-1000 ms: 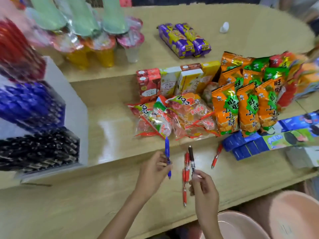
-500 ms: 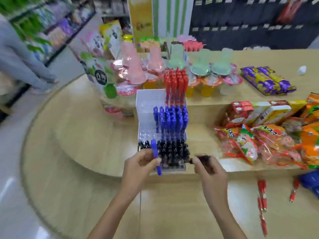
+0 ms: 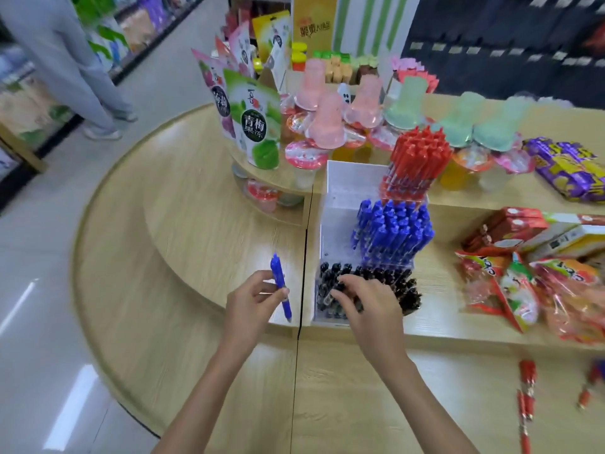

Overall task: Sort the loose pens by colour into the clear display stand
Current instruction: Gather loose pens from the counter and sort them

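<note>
Left hand grips upright blue pen | right hand apparently pinches black pen

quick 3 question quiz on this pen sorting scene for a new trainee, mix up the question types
1. True or false: the left hand holds a red pen.
2. Which tier of the display stand is the right hand at? A. red, at the back B. blue, in the middle C. black, at the front
3. Fill in: the loose pens lying on the table at the right are ____.
Key: 1 false, it holds a blue pen. 2 C. 3 red.
</note>
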